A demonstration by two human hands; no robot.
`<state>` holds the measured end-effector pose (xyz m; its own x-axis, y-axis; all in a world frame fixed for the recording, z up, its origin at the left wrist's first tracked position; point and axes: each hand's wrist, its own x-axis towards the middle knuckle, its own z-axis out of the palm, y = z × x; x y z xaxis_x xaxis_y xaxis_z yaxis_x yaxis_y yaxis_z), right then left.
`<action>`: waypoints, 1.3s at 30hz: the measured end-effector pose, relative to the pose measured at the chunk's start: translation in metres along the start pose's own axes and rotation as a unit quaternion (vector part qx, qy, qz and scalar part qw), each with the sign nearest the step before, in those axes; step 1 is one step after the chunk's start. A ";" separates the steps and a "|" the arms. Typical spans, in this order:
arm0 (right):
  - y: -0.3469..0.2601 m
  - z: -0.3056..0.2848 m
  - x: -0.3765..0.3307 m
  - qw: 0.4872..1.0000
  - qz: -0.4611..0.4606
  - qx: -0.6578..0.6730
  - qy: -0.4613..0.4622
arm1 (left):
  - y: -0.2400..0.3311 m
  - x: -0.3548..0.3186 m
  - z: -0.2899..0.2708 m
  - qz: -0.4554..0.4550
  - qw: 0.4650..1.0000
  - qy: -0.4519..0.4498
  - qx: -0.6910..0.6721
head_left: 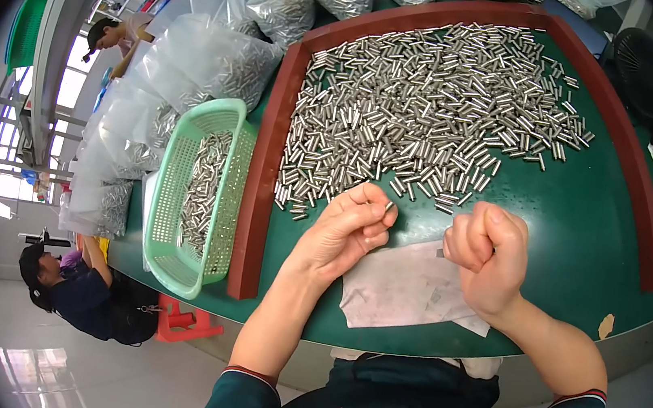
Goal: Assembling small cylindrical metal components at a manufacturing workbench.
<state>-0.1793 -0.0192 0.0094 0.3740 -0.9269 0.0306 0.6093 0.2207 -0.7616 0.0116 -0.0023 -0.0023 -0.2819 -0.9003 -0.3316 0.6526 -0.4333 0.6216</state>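
Pinched between the thumb and forefinger of my left hand [343,235] is a small metal pin [388,207], its end showing at the fingertips. My right hand [490,255] is closed in a fist with the thumb pressed on the curled fingers; whatever it may hold is hidden. Both hands hover near a pale, stained cloth [394,284] that lies on the green tabletop [576,226]. Just beyond them spreads a wide heap of short, shiny metal pins [429,102].
A dark red frame [260,196] borders the pins on three sides. Left of it stands a light green basket [224,224] with more pins. Filled plastic bags [237,71] line the far left. A black fan [644,76] sits far right. Other people work at the left.
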 end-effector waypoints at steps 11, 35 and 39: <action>0.000 -0.001 0.005 1.000 0.016 0.023 0.009 | 0.004 0.000 0.005 -0.009 0.998 0.043 0.041; 0.001 -0.003 0.006 0.999 0.029 0.022 0.016 | -0.003 0.005 0.011 0.252 0.585 0.147 0.757; 0.000 -0.003 0.006 0.999 0.027 0.020 0.020 | -0.003 0.003 0.013 0.245 0.606 0.110 0.749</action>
<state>-0.1791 -0.0259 0.0072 0.3799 -0.9243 -0.0359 0.6162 0.2818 -0.7355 -0.0008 -0.0044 0.0042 -0.1038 -0.9800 0.1699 -0.7968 0.1842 0.5754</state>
